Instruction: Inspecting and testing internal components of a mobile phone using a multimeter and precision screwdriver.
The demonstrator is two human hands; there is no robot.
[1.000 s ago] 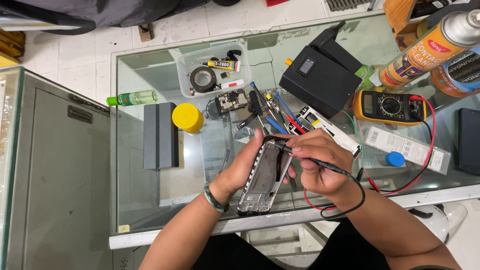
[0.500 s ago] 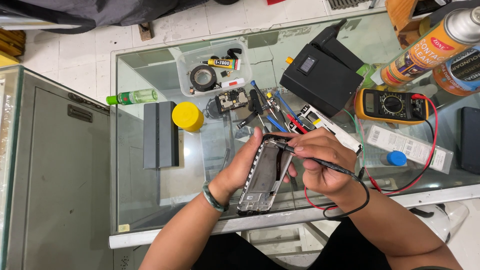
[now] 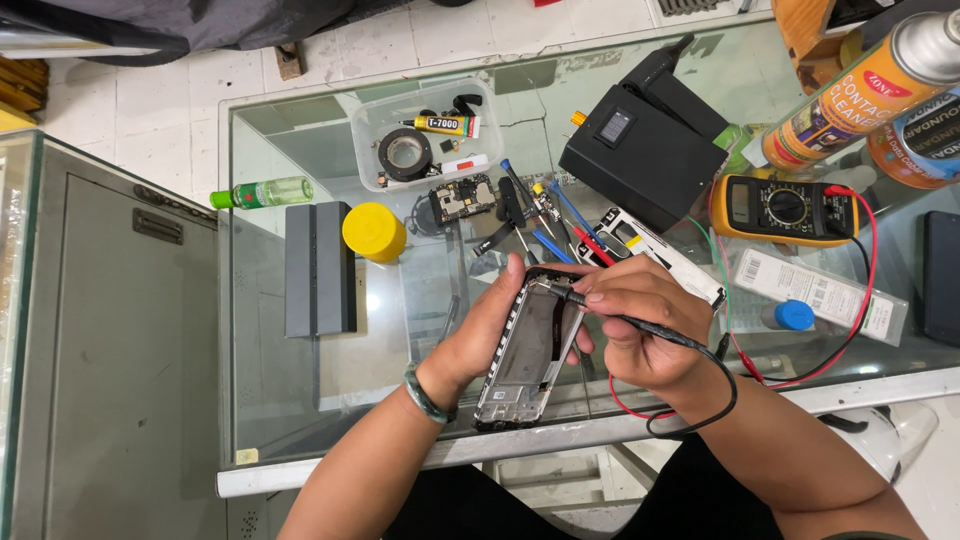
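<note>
Nearest me, my left hand (image 3: 480, 335) cradles an opened phone frame (image 3: 528, 350) from below, fingers curled around its left edge and thumb tip up at its top corner; a green bracelet (image 3: 428, 393) sits on that wrist. The frame lies tilted over the front edge of the glass table (image 3: 300, 400), top pointing toward 1 o'clock. At 3 o'clock of the frame, my right hand (image 3: 645, 325) pinches a black test probe (image 3: 600, 305), fingers clenched on its shaft, the tip touching the frame's top edge. Red and black leads (image 3: 680, 415) loop under that wrist and run toward 2 o'clock to a yellow multimeter (image 3: 785, 208). Just beyond the frame, at 12 o'clock, lie a bare circuit board (image 3: 462, 200) and blue-handled tools (image 3: 560, 215). At 10 o'clock stands a yellow cap (image 3: 373, 231), beside it a grey block (image 3: 318, 268). Farther off, a clear tray (image 3: 425, 140) holds a tape roll (image 3: 405, 153) and a glue tube (image 3: 445, 125); at 1 o'clock sits a black box (image 3: 640, 150).
</note>
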